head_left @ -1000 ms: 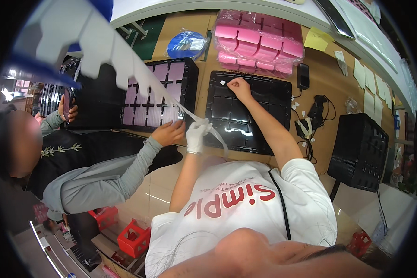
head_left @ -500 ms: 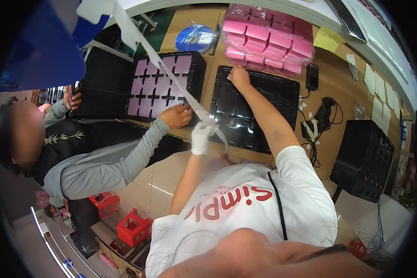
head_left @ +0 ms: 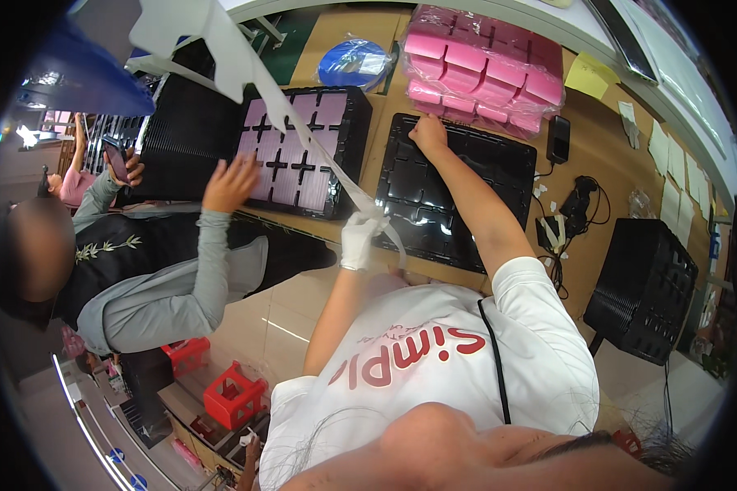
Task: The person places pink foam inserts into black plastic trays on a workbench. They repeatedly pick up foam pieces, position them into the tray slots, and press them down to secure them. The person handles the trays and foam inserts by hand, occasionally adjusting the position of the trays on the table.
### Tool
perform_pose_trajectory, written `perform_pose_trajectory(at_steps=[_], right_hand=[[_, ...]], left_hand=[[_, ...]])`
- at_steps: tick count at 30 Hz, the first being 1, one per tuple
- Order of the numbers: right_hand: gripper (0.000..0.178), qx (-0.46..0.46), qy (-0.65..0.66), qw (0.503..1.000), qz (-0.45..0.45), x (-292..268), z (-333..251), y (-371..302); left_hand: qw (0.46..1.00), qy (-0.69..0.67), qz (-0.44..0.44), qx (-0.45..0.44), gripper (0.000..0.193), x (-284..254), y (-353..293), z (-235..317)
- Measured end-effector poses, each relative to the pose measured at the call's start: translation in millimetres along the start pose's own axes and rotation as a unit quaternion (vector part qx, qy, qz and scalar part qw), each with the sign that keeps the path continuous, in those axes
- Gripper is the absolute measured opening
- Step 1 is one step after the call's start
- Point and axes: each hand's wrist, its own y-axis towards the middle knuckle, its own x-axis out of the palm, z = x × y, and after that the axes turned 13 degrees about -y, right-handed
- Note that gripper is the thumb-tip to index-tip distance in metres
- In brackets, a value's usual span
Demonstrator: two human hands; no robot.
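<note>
My left hand (head_left: 358,241), in a white glove, pinches a long white paper-like strip (head_left: 299,127) near the near-left edge of a black plastic tray (head_left: 499,168). The strip runs up and away to the far left, with a loose tail curling below my fingers. The tray lies flat, its moulded compartments showing no contents. My bare right hand (head_left: 429,135) is closed at the tray's far-left corner, with my forearm crossing over the tray. Whatever its fingers hold, if anything, is hidden.
Left of the tray stand stacked black trays with lilac pieces (head_left: 291,172). Beside them a co-worker holds a phone (head_left: 116,159). Plastic-wrapped pink pieces (head_left: 483,74) and a bagged blue disc (head_left: 352,64) sit at the back. Cables (head_left: 577,204) and another black tray stack (head_left: 643,286) are right.
The co-worker's near hand has lifted off the lilac-filled tray and moved left, its fingers spread. My two hands keep nearly the same places at the strip and the tray corner.
</note>
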Motion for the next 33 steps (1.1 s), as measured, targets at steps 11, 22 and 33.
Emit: perform_pose_trajectory(at_steps=[11,22,33], right_hand=[[0.006,-0.003,0.529,0.84,-0.121,-36,23,-88],[0.01,0.012,0.402,0.908,-0.122,-65,17,-213],[0.007,-0.168,0.315,0.93,-0.094,-151,37,-218]], left_hand=[[0.999,-0.044,0.01,-0.025,0.029,1,8,0],[0.991,0.098,-0.083,0.024,0.025,44,-7,-4],[0.995,-0.069,-0.063,-0.013,0.017,59,-7,-30]])
